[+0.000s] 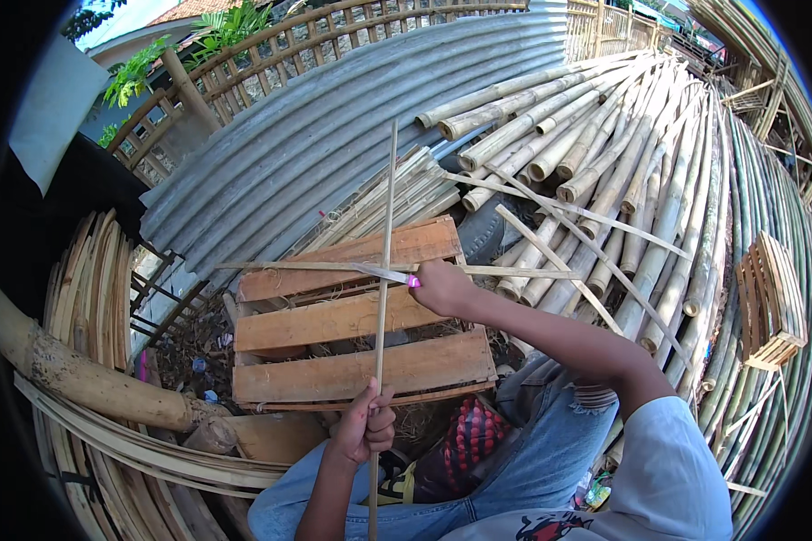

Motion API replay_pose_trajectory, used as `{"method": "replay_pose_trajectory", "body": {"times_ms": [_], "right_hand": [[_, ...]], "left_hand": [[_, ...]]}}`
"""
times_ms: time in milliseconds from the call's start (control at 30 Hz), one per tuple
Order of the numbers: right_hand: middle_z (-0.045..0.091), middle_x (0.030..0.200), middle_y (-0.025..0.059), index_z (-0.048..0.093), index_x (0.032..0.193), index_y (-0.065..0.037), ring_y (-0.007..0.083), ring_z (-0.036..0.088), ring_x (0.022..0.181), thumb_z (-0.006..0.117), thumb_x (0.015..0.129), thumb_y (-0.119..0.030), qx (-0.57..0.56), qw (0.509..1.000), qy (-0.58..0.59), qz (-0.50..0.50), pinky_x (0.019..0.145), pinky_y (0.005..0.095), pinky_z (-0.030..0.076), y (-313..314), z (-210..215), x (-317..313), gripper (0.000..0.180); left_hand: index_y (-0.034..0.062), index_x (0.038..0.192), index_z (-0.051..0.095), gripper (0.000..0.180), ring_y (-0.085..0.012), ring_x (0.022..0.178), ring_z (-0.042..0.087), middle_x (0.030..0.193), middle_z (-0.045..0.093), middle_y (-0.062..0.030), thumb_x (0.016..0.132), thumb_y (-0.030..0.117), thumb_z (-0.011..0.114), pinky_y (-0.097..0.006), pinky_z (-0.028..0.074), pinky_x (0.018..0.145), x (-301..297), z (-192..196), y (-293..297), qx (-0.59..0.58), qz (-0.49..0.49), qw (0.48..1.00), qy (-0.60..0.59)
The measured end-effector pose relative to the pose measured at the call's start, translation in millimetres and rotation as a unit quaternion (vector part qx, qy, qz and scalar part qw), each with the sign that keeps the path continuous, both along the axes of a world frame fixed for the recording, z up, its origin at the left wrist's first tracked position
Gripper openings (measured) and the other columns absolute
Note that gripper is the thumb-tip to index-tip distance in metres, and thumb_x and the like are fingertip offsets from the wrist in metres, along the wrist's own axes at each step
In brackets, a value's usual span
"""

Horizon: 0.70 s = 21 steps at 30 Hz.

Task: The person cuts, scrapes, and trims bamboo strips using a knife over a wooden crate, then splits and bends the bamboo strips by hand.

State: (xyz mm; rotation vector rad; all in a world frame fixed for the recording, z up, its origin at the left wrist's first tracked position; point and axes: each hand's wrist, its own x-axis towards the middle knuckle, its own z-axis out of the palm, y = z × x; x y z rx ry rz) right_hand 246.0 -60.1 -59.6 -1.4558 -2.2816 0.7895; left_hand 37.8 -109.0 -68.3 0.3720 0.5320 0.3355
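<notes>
My left hand (367, 426) is closed around the lower part of a long thin bamboo strip (389, 203), which stands nearly upright in the view. My right hand (446, 290) grips a knife (379, 271) with a bit of pink at its handle. The blade points left and crosses the strip, seemingly touching it. Beneath both lies a wooden crate (361, 329) of wide brown slats. Another strip (289, 265) runs crosswise over the crate and passes behind my right hand; whether that hand touches it, I cannot tell.
Thick bamboo poles (641, 198) fill the right side, with several loose strips (595, 248) across them. A small slatted crate (771, 302) rests on green poles. Corrugated sheeting (334, 135) stands beyond. Bundled strips (90, 279) and a thick bamboo pole (99, 374) lie at left.
</notes>
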Motion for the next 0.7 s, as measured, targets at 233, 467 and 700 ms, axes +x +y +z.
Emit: {"method": "replay_pose_trajectory", "body": {"times_ms": [233, 467, 700], "right_hand": [[0.059, 0.067, 0.029, 0.06, 0.067, 0.009, 0.0424, 0.061, 0.072, 0.051, 0.078, -0.022, -0.041, 0.993, -0.001, -0.109, 0.071, 0.0476, 0.048, 51, -1, 33, 0.034], [0.06, 0.069, 0.0259, 0.063, 0.069, 0.004, 0.041, 0.062, 0.07, 0.053, 0.08, -0.024, 0.037, 0.978, -0.074, -0.194, 0.067, 0.0488, 0.049, 60, 7, 43, 0.031], [0.061, 0.07, 0.0261, 0.063, 0.069, 0.004, 0.0408, 0.062, 0.069, 0.052, 0.081, -0.022, 0.028, 0.982, -0.088, -0.163, 0.066, 0.0482, 0.05, 52, 1, 48, 0.031]], "left_hand": [[0.0162, 0.072, 0.034, 0.041, -0.0039, 0.036, 0.015, 0.048, 0.018, 0.0063, 0.095, 0.05, 0.035, -0.021, 0.011, 0.034, 13, 12, -1, 0.067, 0.04, 0.989, 0.123], [0.0101, 0.076, 0.037, 0.038, -0.0044, 0.037, 0.023, 0.051, 0.024, 0.0055, 0.098, 0.041, 0.035, -0.022, 0.018, 0.033, 26, 17, -7, 0.263, 0.035, 0.918, 0.293], [0.0077, 0.073, 0.038, 0.035, -0.0045, 0.04, 0.027, 0.052, 0.028, 0.0048, 0.099, 0.031, 0.037, -0.022, 0.024, 0.037, 26, 5, -15, 0.288, 0.081, 0.903, 0.306]]}}
